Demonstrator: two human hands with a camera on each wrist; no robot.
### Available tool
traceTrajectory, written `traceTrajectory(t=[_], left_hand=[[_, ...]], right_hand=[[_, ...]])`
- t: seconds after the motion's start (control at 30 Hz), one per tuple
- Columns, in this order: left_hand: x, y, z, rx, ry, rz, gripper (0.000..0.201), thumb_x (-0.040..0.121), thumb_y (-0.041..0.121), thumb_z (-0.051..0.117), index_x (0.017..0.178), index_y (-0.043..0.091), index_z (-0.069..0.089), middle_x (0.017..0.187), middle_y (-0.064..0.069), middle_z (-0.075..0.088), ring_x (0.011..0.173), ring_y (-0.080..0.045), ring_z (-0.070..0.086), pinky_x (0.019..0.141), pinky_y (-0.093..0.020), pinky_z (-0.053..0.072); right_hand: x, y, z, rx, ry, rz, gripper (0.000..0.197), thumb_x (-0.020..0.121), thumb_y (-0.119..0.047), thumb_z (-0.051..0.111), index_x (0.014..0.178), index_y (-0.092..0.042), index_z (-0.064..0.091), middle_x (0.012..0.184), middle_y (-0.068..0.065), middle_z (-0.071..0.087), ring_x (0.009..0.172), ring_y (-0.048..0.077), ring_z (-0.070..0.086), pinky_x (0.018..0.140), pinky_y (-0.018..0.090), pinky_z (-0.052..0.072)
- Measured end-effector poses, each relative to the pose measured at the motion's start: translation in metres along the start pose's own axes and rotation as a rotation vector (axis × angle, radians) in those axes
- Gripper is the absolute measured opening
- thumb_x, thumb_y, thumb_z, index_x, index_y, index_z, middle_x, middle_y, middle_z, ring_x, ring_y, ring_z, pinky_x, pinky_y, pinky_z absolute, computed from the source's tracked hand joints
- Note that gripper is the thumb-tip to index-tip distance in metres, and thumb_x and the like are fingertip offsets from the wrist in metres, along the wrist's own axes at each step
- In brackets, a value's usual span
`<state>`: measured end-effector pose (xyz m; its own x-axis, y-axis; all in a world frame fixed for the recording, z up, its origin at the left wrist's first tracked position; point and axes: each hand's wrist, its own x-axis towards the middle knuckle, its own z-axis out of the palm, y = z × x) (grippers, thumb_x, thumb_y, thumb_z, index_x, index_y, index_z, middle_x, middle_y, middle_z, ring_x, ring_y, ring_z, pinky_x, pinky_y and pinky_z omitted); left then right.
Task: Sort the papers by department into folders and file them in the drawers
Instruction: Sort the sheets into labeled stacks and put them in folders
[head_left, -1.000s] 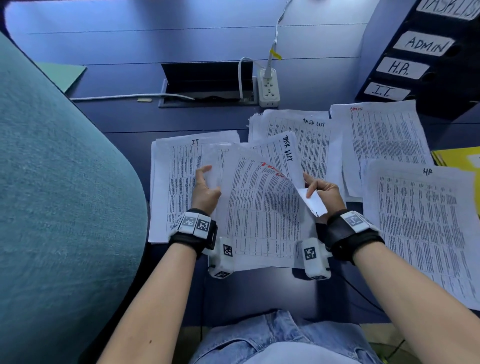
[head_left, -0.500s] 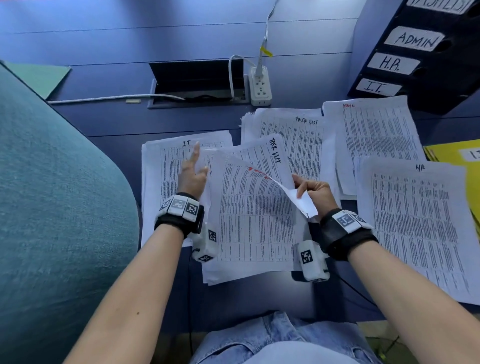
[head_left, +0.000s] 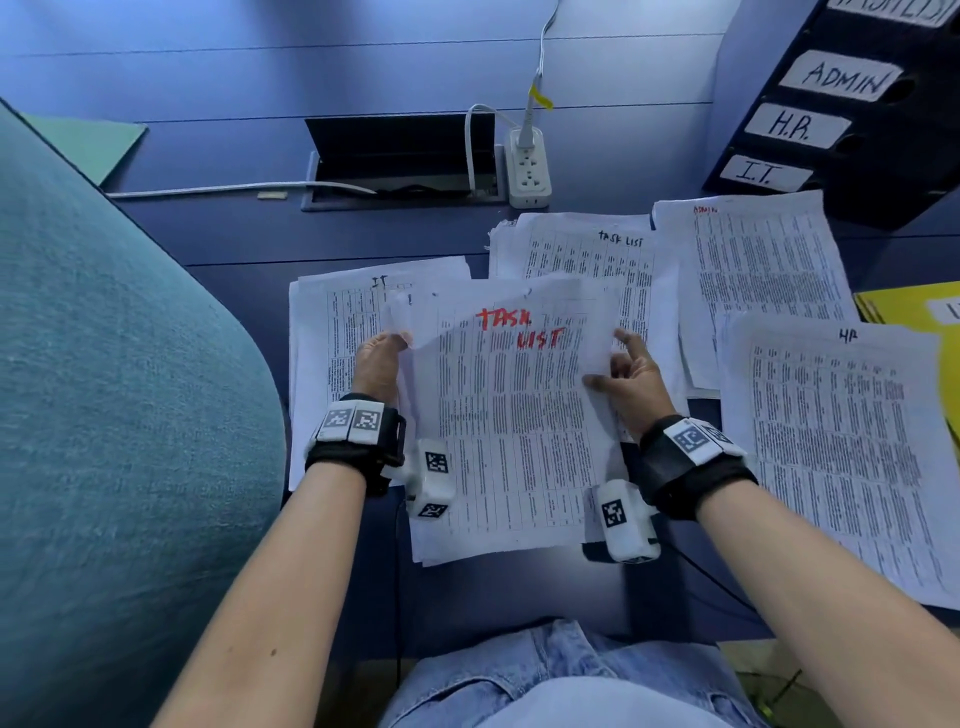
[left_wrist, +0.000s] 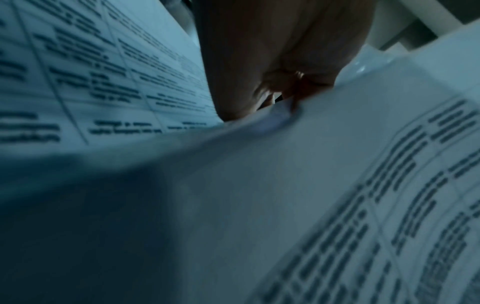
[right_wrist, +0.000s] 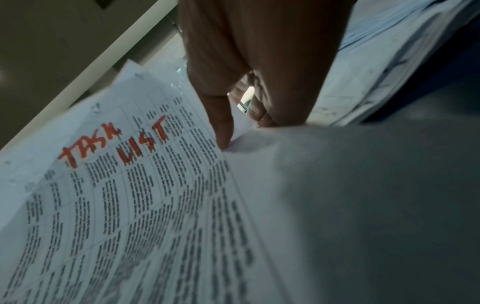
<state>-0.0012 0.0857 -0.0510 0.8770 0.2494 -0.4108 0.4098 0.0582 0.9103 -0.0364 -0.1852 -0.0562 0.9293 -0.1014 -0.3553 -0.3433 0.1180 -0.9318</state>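
Both hands hold a stack of printed sheets over the desk's near edge; its top sheet (head_left: 509, 415) (right_wrist: 130, 195) reads "TASK LIST" in red. My left hand (head_left: 382, 358) (left_wrist: 283, 86) grips the stack's left edge. My right hand (head_left: 623, 364) (right_wrist: 233, 115) pinches the right edge with its thumb on top. Sorted piles lie on the desk: IT (head_left: 322, 332) at left, TASK LIST (head_left: 587, 249) behind, ADMIN (head_left: 753, 270) and HR (head_left: 841, 441) at right. The black drawer unit (head_left: 852, 104) with ADMIN, H.R. and I.T. labels stands at the back right.
A yellow folder (head_left: 914, 306) pokes in at the right edge and a green folder (head_left: 98, 140) lies at the far left. A white power strip (head_left: 527, 166) and an open cable hatch (head_left: 405, 161) sit mid-desk. A teal chair back (head_left: 104, 415) fills the left.
The sheet marked TASK LIST in black that stood over the stack is gone, baring the red-lettered sheet. My left hand closed on the stack's left edge; my right hand dropped the bent corner and took the right edge.
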Motion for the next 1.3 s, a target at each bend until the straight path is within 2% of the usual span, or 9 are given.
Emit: traceTrajectory(t=[0.17, 0.27, 0.4, 0.5, 0.67, 0.8, 1.0, 1.17, 1.3], left_hand=[[-0.005, 0.002, -0.007, 0.184, -0.002, 0.126, 0.025, 0.092, -0.005, 0.041, 0.076, -0.014, 0.059, 0.076, -0.022, 0.062, 0.068, -0.022, 0.050, 0.047, -0.016, 0.029], [-0.015, 0.009, -0.002, 0.048, -0.075, 0.056, 0.034, 0.096, 0.010, 0.032, 0.070, 0.011, 0.054, 0.057, -0.001, 0.064, 0.078, -0.020, 0.052, 0.056, -0.018, 0.041], [-0.004, 0.013, -0.004, -0.119, -0.114, 0.058, 0.043, 0.096, 0.033, 0.030, 0.137, 0.022, 0.038, 0.139, -0.006, 0.048, 0.129, -0.024, 0.041, 0.108, -0.046, 0.034], [0.005, 0.014, -0.007, 0.064, -0.126, 0.078, 0.058, 0.092, 0.042, 0.033, 0.146, 0.026, 0.019, 0.152, -0.006, 0.026, 0.138, -0.023, 0.028, 0.113, -0.048, 0.023], [0.011, 0.016, -0.009, 0.110, -0.145, 0.073, 0.050, 0.091, 0.033, 0.045, 0.139, 0.029, 0.030, 0.147, -0.013, 0.031, 0.132, -0.032, 0.035, 0.108, -0.054, 0.031], [-0.002, 0.007, -0.006, 0.127, -0.026, 0.039, 0.062, 0.090, 0.018, 0.056, 0.140, 0.021, 0.018, 0.146, -0.017, 0.025, 0.127, -0.031, 0.037, 0.106, -0.047, 0.033], [-0.024, -0.018, -0.010, -0.064, -0.201, -0.283, 0.016, 0.089, 0.009, 0.055, 0.102, 0.000, 0.056, 0.083, -0.010, 0.067, 0.081, -0.027, 0.059, 0.084, -0.048, 0.048], [-0.027, 0.002, -0.002, -0.049, -0.120, -0.054, 0.014, 0.092, 0.020, 0.051, 0.087, 0.009, 0.058, 0.078, -0.006, 0.067, 0.075, -0.020, 0.061, 0.075, -0.037, 0.053], [-0.028, 0.057, -0.008, 0.025, 0.005, 0.229, 0.012, 0.095, 0.018, 0.049, 0.087, 0.013, 0.057, 0.080, -0.003, 0.061, 0.067, -0.012, 0.061, 0.065, -0.027, 0.052]], right_hand=[[0.001, 0.000, 0.010, -0.094, -0.056, 0.004, 0.030, 0.073, 0.007, 0.065, 0.082, -0.022, 0.069, 0.100, 0.014, 0.062, 0.086, 0.023, 0.059, 0.073, 0.033, 0.048], [0.003, 0.000, 0.012, -0.190, -0.052, -0.002, 0.044, 0.060, 0.013, 0.073, 0.051, -0.030, 0.071, 0.129, 0.015, 0.047, 0.118, 0.027, 0.045, 0.093, 0.040, 0.043], [-0.005, -0.010, 0.015, -0.115, -0.073, -0.015, 0.061, 0.064, 0.031, 0.056, 0.036, -0.023, 0.064, 0.123, 0.009, 0.050, 0.112, 0.024, 0.050, 0.087, 0.032, 0.049], [-0.007, -0.010, 0.014, -0.094, -0.059, -0.001, 0.061, 0.067, 0.031, 0.053, 0.033, -0.020, 0.062, 0.107, -0.004, 0.052, 0.095, 0.006, 0.051, 0.069, 0.014, 0.048], [-0.001, -0.001, 0.007, -0.141, -0.017, 0.065, 0.011, 0.080, -0.006, 0.068, 0.076, -0.012, 0.061, 0.081, 0.003, 0.067, 0.068, 0.013, 0.061, 0.059, 0.023, 0.048], [0.006, -0.002, 0.008, -0.093, 0.118, 0.038, 0.017, 0.087, 0.001, 0.058, 0.081, -0.014, 0.054, 0.078, 0.002, 0.063, 0.071, 0.016, 0.059, 0.068, 0.028, 0.051], [0.009, -0.008, -0.003, -0.024, 0.124, 0.076, 0.024, 0.088, 0.003, 0.055, 0.112, 0.000, 0.052, 0.100, 0.013, 0.062, 0.087, 0.023, 0.060, 0.085, 0.038, 0.049], [0.014, -0.018, -0.002, -0.264, 0.070, 0.089, 0.005, 0.083, 0.002, 0.064, 0.087, 0.001, 0.063, 0.071, 0.001, 0.065, 0.058, 0.007, 0.063, 0.064, 0.024, 0.054], [0.038, -0.024, -0.030, -0.338, 0.309, 0.023, 0.021, 0.072, -0.011, 0.072, 0.088, -0.005, 0.061, 0.092, 0.015, 0.062, 0.090, 0.031, 0.063, 0.088, 0.049, 0.051]])
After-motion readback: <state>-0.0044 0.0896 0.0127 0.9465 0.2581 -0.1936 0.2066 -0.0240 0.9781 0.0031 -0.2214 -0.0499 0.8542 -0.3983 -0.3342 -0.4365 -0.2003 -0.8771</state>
